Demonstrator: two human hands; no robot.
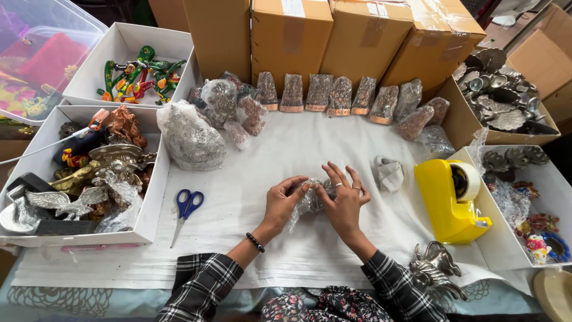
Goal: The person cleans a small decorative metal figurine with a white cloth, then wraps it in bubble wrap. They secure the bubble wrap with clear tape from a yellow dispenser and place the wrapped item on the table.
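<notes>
A small bubble-wrapped bundle (311,200) sits mid-worktop (286,149), pinched closed between left hand (281,204) and right hand (344,203), wrapping seemingly near done; sealing would call for the yellow tape dispenser (451,203) just right.

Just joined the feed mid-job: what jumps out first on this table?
At the centre, the left hand and right hand press a small bubble-wrapped bundle on the white cloth. The bright yellow tape dispenser stands out to their right, the blue-handled scissors to their left. A row of wrapped figurines lines the cardboard boxes at the back.
</notes>
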